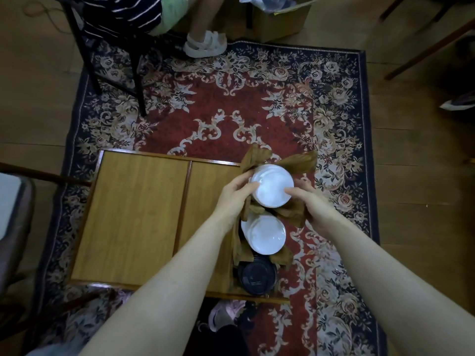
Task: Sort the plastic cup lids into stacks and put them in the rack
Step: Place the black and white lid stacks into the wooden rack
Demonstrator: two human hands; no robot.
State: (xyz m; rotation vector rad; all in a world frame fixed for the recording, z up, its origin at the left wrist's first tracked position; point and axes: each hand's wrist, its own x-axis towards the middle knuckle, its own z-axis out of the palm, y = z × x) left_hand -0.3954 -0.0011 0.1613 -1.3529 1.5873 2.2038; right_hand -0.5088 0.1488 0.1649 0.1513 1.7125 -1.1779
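Observation:
A dark wooden rack (299,161) stands at the right end of a low wooden table (133,214). Its far slot holds a stack of white lids (272,185). My left hand (235,195) grips that stack on its left side and my right hand (307,199) grips it on its right side. A second stack of white lids (264,233) fills the middle slot. A stack of black lids (257,277) sits in the near slot. The rack's lower parts are hidden by the lids and my hands.
The table stands on a red floral rug (231,106). A seated person's sandalled foot (205,43) and a dark chair leg (140,80) are at the far side, with a cardboard box (280,19) beyond. Another chair (15,201) is at my left.

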